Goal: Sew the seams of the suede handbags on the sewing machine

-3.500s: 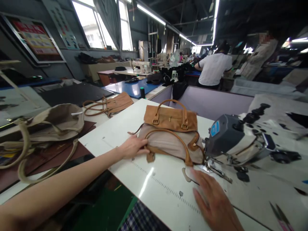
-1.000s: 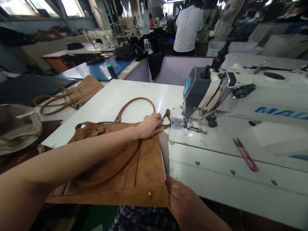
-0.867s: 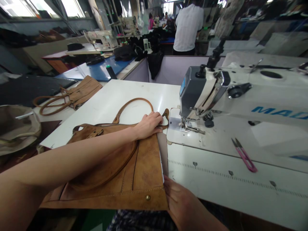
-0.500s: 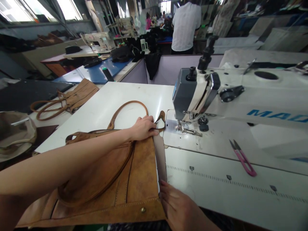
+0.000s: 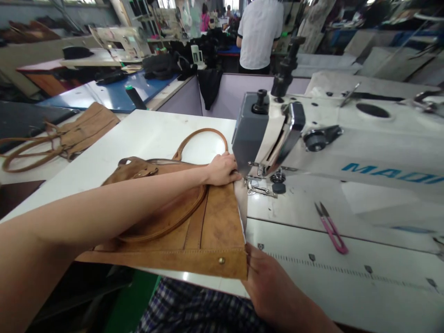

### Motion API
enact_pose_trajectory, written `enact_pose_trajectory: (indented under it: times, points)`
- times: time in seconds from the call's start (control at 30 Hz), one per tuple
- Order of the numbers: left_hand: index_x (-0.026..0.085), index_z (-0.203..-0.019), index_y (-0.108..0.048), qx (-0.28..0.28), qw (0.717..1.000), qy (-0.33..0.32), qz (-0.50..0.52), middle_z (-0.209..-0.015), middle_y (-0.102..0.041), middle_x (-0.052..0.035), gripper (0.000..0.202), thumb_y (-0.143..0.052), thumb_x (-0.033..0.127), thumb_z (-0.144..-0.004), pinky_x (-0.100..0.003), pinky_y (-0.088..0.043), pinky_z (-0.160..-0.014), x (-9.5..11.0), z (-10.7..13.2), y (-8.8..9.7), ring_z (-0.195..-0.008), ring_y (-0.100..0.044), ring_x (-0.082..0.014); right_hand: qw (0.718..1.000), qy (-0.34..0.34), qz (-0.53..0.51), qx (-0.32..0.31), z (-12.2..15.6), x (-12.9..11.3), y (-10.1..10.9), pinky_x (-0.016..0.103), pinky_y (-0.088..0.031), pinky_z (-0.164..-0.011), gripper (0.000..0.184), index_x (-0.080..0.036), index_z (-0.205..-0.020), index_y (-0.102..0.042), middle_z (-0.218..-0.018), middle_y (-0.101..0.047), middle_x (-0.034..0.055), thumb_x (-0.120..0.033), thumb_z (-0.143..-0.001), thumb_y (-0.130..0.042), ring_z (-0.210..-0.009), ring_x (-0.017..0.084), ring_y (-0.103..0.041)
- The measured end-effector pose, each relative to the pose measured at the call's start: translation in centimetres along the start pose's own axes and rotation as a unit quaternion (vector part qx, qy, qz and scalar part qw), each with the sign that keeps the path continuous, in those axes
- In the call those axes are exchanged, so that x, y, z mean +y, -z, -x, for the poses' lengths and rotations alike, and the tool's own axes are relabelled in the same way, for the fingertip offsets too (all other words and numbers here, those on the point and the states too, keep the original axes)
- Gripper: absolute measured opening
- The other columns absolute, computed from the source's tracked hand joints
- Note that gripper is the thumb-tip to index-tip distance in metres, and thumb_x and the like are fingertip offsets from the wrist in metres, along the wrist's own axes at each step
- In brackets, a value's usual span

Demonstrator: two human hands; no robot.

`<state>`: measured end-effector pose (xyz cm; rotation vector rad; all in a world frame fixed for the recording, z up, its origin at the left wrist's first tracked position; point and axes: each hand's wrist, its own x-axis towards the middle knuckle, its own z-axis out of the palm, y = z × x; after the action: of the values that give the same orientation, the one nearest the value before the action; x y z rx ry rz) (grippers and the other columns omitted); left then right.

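Note:
A brown suede handbag (image 5: pixel 194 226) lies flat on the white sewing table (image 5: pixel 138 134), its handle loop (image 5: pixel 203 136) reaching back. My left hand (image 5: pixel 222 169) is closed on the bag's far right corner, right beside the presser foot (image 5: pixel 258 187) of the grey and white sewing machine (image 5: pixel 277 134). My right hand (image 5: pixel 268 282) grips the bag's near right corner at the table's front edge. The bag's right edge runs between my two hands toward the needle.
Pink thread snips (image 5: pixel 331 226) lie on the machine bed at the right. Another brown bag (image 5: pixel 69 134) lies at the far left. A person in a white shirt (image 5: pixel 258 32) stands with back turned beyond a grey partition. A second sewing machine (image 5: pixel 120 41) stands far back.
Both hands have slid the bag to the right, so its far corner now sits at the presser foot. Earlier the bag was turned over and pulled toward me.

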<state>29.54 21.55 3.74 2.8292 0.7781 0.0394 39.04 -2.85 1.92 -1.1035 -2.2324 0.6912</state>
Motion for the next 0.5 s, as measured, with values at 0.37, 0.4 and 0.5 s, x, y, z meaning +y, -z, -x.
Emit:
enact_pose_trajectory:
  times: [0.37,0.4,0.5]
  points:
    - [0.015,-0.094,-0.067,0.010,0.999,0.023,-0.023,-0.112,-0.058,-0.0113,0.021,-0.061,0.033,-0.084,-0.044,-0.045,-0.088,0.74,0.31,0.24,-0.108,-0.050,-0.0299,0.998,0.038,0.051,0.028,0.63,0.89,-1.04,0.039,-0.033,-0.115,0.048,-0.017,-0.122,-0.063,-0.122,-0.066,0.0079,-0.004,-0.083,-0.038,-0.125,0.021,-0.052]
    - [0.015,-0.095,-0.067,0.011,0.999,0.022,-0.022,-0.112,-0.058,-0.0113,0.022,-0.061,0.033,-0.084,-0.044,-0.046,-0.087,0.74,0.23,0.21,-0.108,-0.050,-0.0301,0.997,0.042,0.053,0.037,0.64,0.87,-0.94,0.039,-0.034,-0.114,0.048,-0.017,-0.122,-0.063,-0.122,-0.066,0.0077,-0.004,-0.083,-0.038,-0.124,0.021,-0.053]
    - [0.014,-0.095,-0.067,0.016,0.999,0.022,-0.018,-0.111,-0.059,-0.0110,0.022,-0.061,0.033,-0.085,-0.045,-0.046,-0.087,0.58,0.11,0.09,-0.107,-0.051,-0.0301,0.994,0.057,0.062,0.064,0.59,0.67,-0.80,0.037,-0.037,-0.112,0.048,-0.018,-0.123,-0.062,-0.121,-0.067,0.0072,-0.003,-0.083,-0.038,-0.118,0.021,-0.059]
